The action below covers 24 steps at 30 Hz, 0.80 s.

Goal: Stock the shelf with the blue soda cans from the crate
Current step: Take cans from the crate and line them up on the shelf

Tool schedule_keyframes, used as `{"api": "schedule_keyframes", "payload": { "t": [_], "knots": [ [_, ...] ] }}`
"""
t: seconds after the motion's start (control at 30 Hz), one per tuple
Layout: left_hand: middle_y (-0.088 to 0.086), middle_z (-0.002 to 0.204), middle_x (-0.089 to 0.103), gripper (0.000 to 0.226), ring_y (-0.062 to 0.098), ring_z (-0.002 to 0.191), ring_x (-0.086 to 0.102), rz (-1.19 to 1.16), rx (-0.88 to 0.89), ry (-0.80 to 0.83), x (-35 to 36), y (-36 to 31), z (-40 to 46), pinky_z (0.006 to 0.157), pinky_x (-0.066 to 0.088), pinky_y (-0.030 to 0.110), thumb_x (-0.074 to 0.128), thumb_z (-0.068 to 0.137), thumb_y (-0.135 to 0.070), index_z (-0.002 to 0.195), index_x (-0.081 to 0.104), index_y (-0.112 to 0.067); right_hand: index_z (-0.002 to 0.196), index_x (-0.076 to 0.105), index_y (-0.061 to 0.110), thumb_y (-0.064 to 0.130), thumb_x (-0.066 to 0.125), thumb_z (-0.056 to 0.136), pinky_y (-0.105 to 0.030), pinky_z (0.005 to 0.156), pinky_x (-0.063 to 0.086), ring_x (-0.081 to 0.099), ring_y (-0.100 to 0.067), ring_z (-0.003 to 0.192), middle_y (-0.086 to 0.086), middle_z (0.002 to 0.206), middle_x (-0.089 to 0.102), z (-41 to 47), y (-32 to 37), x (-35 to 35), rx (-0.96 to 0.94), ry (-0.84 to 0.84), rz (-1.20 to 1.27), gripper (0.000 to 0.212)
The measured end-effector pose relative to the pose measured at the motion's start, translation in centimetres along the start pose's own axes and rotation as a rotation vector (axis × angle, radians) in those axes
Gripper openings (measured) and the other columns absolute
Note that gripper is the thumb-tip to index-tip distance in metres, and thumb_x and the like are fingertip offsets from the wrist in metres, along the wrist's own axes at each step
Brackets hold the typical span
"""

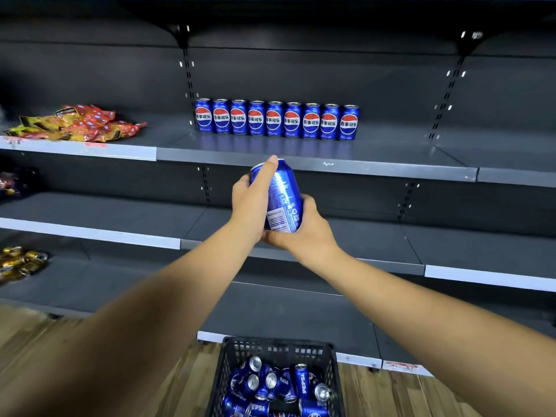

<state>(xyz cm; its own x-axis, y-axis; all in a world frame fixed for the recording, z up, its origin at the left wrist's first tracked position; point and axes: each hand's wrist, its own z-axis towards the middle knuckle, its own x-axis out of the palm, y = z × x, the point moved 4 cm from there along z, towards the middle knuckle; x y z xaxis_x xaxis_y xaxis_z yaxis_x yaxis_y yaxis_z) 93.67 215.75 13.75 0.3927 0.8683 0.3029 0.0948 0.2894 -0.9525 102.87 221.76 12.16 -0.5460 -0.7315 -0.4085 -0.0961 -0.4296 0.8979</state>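
One blue can [281, 197] gripped by left hand [251, 203] and right hand [301, 233], carry step; next, stand it upright beyond hands, beside shelf row [276, 119].

— How are the arms set?
— Both stretch forward, bare. The left hand [251, 203] grips the can [281, 197] (forefinger along its side); the right hand [304, 228] cups its base.

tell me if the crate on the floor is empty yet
Not empty. The black crate holds a loose pile of blue soda cans lying on their sides, some with their silver tops showing.
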Motion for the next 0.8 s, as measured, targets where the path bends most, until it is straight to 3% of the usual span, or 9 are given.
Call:
{"api": "schedule_keyframes", "payload": {
  "t": [0.13,0.2,0.27,0.33,0.43,0.53,0.6,0.7,0.8],
  "knots": [
    [0.005,0.076,0.067,0.037,0.024,0.071,0.067,0.092,0.094,-0.018,-0.5,-0.9,0.0,0.077,0.056,0.041,0.071,0.071,-0.05,0.078,0.057,-0.016,0.133,0.031,0.024,0.018,0.08,0.073,-0.029,0.092,0.05,0.062,-0.015,0.104,0.005,0.116,0.061,-0.4,-0.5,0.3,0.034,0.132,0.219,0.078],
    [0.003,0.068,0.064,0.034,0.02,0.062,0.064,0.096,0.127,-0.011,-0.7,-1.6,-0.2,0.069,0.054,0.034,0.07,0.076,-0.045,0.074,0.056,-0.014,0.135,0.03,0.024,0.016,0.079,0.073,-0.021,0.083,0.051,0.064,-0.008,0.099,0.007,0.116,0.062,-0.5,-0.6,0.2,0.053,0.207,0.319,0.079],
    [-0.001,0.059,0.063,0.029,0.015,0.053,0.062,0.058,0.113,0.012,-0.6,-1.9,-0.3,0.057,0.052,0.023,0.067,0.084,-0.037,0.073,0.054,-0.013,0.132,0.034,0.023,0.021,0.08,0.064,-0.022,0.08,0.049,0.066,-0.008,0.092,0.008,0.112,0.064,-0.5,-0.3,0.2,0.1,0.285,0.397,0.083],
    [-0.003,0.056,0.064,0.028,0.01,0.048,0.062,0.017,0.074,0.039,-0.6,-2.1,-0.5,0.049,0.05,0.019,0.065,0.085,-0.036,0.082,0.055,-0.01,0.126,0.043,0.019,0.02,0.074,0.057,-0.03,0.084,0.05,0.066,-0.014,0.084,0.004,0.101,0.068,-0.3,-0.3,0.2,0.162,0.35,0.521,0.075],
    [0.008,0.082,0.067,0.054,0.015,0.062,0.066,0.0,0.045,0.075,-0.7,-2.2,-0.6,0.056,0.053,0.024,0.068,0.078,-0.044,0.111,0.055,-0.003,0.119,0.053,0.01,0.014,0.071,0.058,-0.032,0.082,0.054,0.067,-0.017,0.078,-0.003,0.091,0.07,-0.4,0.1,0.4,0.175,0.387,0.613,0.064],
    [0.011,0.091,0.065,0.058,0.02,0.071,0.066,-0.012,0.059,0.101,-0.8,-2.3,-0.6,0.064,0.054,0.029,0.065,0.074,-0.049,0.112,0.055,-0.006,0.112,0.054,0.014,0.012,0.079,0.063,-0.029,0.082,0.055,0.066,-0.017,0.082,-0.005,0.102,0.068,-0.5,0.4,0.6,0.13,0.289,0.503,0.055],
    [0.005,0.087,0.065,0.043,0.017,0.074,0.064,-0.008,0.069,0.066,-0.9,-2.3,-0.7,0.068,0.053,0.029,0.061,0.082,-0.049,0.101,0.053,-0.011,0.112,0.05,0.015,0.01,0.078,0.072,-0.02,0.071,0.054,0.065,-0.015,0.082,-0.001,0.103,0.066,-0.5,0.8,0.7,0.091,0.169,0.398,0.049],
    [-0.003,0.083,0.062,0.035,0.011,0.073,0.062,0.083,0.14,-0.035,-1.2,-2.5,-0.9,0.069,0.05,0.026,0.057,0.087,-0.052,0.088,0.049,-0.018,0.113,0.043,0.021,0.016,0.078,0.072,-0.023,0.074,0.051,0.061,-0.015,0.086,0.006,0.099,0.061,-0.8,1.1,0.8,0.017,-0.025,0.189,0.054],
    [-0.001,0.091,0.066,0.04,0.014,0.081,0.065,0.155,0.165,-0.059,-1.3,-2.7,-1.0,0.08,0.055,0.033,0.062,0.08,-0.058,0.086,0.051,-0.02,0.121,0.04,0.02,0.02,0.078,0.072,-0.023,0.074,0.047,0.058,-0.012,0.087,0.007,0.101,0.058,-1.2,1.5,1.3,-0.016,-0.054,0.119,0.061]
  ]
}}
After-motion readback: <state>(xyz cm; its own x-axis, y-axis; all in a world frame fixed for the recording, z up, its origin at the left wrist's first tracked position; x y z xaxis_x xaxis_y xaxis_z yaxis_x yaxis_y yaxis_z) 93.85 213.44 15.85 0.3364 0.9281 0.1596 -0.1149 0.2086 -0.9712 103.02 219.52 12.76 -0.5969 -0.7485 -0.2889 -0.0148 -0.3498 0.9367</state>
